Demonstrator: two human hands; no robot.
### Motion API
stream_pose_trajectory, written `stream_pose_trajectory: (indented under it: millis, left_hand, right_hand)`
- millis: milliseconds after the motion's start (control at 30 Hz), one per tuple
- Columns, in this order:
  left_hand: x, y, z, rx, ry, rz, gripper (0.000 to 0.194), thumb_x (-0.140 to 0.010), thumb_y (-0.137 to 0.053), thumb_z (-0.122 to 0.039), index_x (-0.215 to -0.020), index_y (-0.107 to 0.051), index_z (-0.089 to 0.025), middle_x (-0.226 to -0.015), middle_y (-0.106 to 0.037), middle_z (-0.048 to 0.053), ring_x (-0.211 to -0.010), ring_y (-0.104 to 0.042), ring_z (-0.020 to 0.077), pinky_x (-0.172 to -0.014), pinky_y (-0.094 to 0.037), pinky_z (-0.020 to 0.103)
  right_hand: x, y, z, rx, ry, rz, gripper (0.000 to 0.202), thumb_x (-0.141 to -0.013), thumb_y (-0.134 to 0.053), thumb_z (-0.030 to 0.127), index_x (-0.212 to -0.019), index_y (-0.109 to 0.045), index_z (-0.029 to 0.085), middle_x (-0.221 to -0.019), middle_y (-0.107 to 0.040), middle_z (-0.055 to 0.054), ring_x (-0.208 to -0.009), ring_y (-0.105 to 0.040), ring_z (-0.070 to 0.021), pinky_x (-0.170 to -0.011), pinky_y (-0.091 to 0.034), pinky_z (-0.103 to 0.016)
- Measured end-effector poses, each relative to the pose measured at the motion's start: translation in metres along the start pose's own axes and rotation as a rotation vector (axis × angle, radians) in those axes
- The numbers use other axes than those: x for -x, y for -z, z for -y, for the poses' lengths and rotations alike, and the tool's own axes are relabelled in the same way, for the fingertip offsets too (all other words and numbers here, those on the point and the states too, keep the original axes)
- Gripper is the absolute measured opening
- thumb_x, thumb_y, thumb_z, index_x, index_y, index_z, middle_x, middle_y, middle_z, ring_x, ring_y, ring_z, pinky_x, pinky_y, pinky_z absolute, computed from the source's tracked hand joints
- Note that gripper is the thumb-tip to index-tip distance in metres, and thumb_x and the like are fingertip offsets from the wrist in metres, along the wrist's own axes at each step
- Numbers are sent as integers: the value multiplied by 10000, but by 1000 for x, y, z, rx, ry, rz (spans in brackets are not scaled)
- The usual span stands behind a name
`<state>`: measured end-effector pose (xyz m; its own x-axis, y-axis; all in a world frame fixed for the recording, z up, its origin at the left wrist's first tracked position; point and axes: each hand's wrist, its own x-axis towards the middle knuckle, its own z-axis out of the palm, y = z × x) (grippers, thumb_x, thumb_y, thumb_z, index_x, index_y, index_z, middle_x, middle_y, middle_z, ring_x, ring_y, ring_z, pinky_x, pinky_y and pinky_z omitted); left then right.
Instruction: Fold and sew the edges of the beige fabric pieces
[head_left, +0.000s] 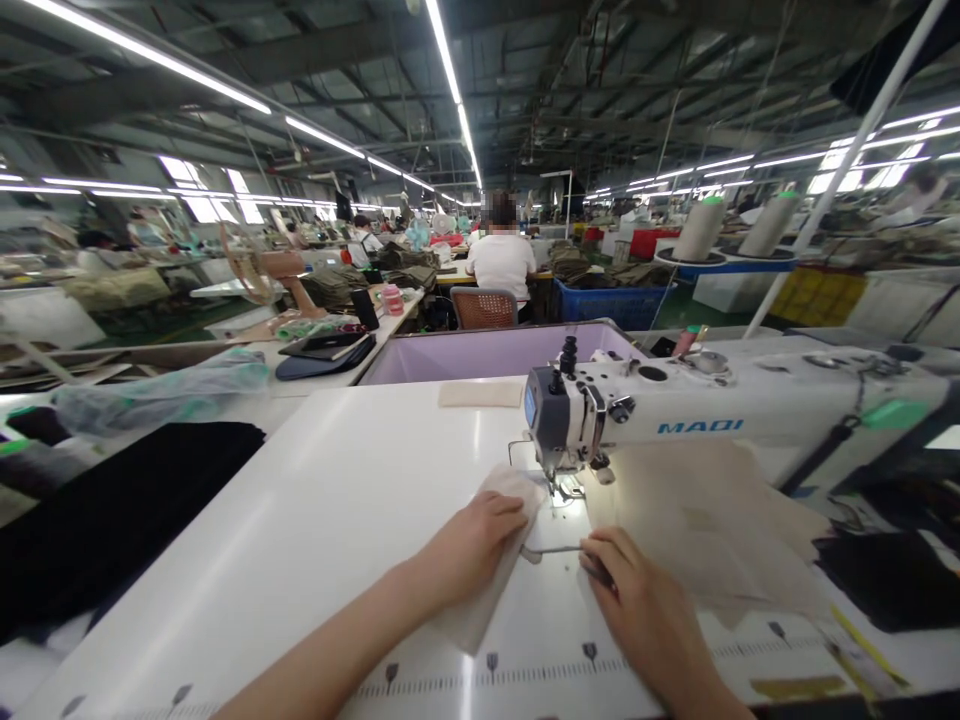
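A white sewing machine [675, 400] stands on the white table [247, 530], its needle area lit. Just left of the needle, my left hand [480, 540] lies on a folded piece of pale cloth [480, 610], fingers together on top of it. My right hand [630, 590] is in front of the needle plate [559, 525], with its fingers curled around a small dark object that is mostly hidden. Under the machine arm, a larger beige cloth [697, 520] spreads to the right.
A flat beige strip [480, 394] lies at the table's back edge, before a lilac bin [450, 355]. Black cloth [165, 490] is at the left, more black fabric [889, 580] at the right. Thread cones [699, 230] stand behind the machine. Ahead sits a person [502, 262] in white.
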<state>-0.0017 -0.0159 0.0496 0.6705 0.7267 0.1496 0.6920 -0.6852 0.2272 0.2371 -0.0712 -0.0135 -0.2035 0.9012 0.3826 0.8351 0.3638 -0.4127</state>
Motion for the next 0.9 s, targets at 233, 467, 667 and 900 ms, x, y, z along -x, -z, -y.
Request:
stream_pose_trajectory:
  millis: [233, 467, 667, 900]
  left_hand:
    - [5, 9, -13, -404, 505, 202, 230, -976, -442, -124, -1005, -670, -118, -1012, -654, 151, -937, -670, 306, -658, -582, 379]
    - [0, 7, -26, -394, 363, 170, 231, -915, -476, -29, -1003, -665, -129, -1007, -666, 140, -954, -650, 295, -772, -560, 417]
    - [-15, -26, -35, -220, -42, 50, 379, -981, -535, -206, -1358, -512, -175, -1380, -578, 99, -1217, -531, 280, -974, -475, 406]
    - [-31, -26, -21, -195, -7, 25, 340, -977, -530, -243, -1314, -558, -205, -1348, -598, 95, -1199, -529, 274, -950, -451, 412]
  right_hand:
    - [6, 11, 29, -91, 206, 137, 314, -980, -480, 228, -1275, -590, 220, -1189, -646, -111, -896, -703, -231, -704, -575, -309]
    - [2, 17, 36, 42, 124, 286, 227, -943, -596, 218, -1165, -640, 228, -1128, -642, -80, -874, -675, -214, -724, -549, -295]
    - [-5, 23, 31, -9, 98, 307, 226, -905, -643, 201, -1129, -653, 230, -1165, -637, -74, -943, -666, -235, -775, -548, -321]
    - [-24, 16, 17, -34, 72, 245, 157, -935, -560, 169, -1069, -629, 214, -1215, -656, -77, -1019, -661, -237, -827, -537, -325]
